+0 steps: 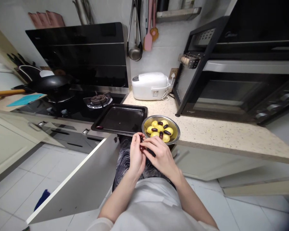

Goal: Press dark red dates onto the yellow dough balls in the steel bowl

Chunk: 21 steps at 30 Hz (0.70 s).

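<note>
Close together in front of the counter, my left hand (137, 154) and my right hand (160, 155) are both closed around small dark red oval pieces (142, 148). Just beyond them, a round metal bowl (177, 128) holds several yellow rounded pieces (160, 128) with several dark oval pieces (167, 132) among them. Left of the bowl lies a black baking tray (121, 118). One dark red oval piece (99, 127) rests at the tray's near left corner.
An open cabinet door (79, 183) juts out at the lower left. Behind the tray are a gas burner (98, 99) and a white appliance (150, 86). A black wok (50, 83) sits farther left; an oven (231, 93) stands at the right.
</note>
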### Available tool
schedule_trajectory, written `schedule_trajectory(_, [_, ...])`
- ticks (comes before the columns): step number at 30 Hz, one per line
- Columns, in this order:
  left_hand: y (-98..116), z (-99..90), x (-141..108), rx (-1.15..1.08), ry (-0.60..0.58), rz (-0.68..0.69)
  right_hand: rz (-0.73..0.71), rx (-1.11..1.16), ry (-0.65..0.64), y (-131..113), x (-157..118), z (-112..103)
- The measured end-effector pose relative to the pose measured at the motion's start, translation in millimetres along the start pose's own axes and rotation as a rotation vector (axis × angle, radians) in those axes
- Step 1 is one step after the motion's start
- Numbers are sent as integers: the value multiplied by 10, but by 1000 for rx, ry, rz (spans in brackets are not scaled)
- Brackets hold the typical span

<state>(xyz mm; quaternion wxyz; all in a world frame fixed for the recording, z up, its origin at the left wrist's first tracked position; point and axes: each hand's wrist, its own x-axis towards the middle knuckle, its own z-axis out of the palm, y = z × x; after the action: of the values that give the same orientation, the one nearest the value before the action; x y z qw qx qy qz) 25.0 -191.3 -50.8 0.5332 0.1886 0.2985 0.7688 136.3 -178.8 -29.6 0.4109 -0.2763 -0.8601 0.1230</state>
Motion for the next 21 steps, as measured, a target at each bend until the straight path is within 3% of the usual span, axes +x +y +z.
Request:
schedule_trajectory(4, [-18, 0, 21, 15, -7, 11, 33, 62, 4, 13, 5, 22])
schedule_trajectory(7, [-24, -39, 95, -8, -14, 24, 90, 161, 93, 89, 43, -28])
schedule_trajectory(10, [-20, -81, 171, 2, -19, 24, 222, 160, 211, 290, 157, -123])
schedule_trajectory(14, [1, -89, 196, 67, -56, 57, 320, -15, 220, 707, 387, -216])
schedule_trajectory(17, [21, -81, 179, 149, -84, 108, 295, -173, 102, 971, 530, -216])
schedule_trajectory(21, [31, -105, 172, 313, -129, 176, 234, -365, -116, 1117, 626, -163])
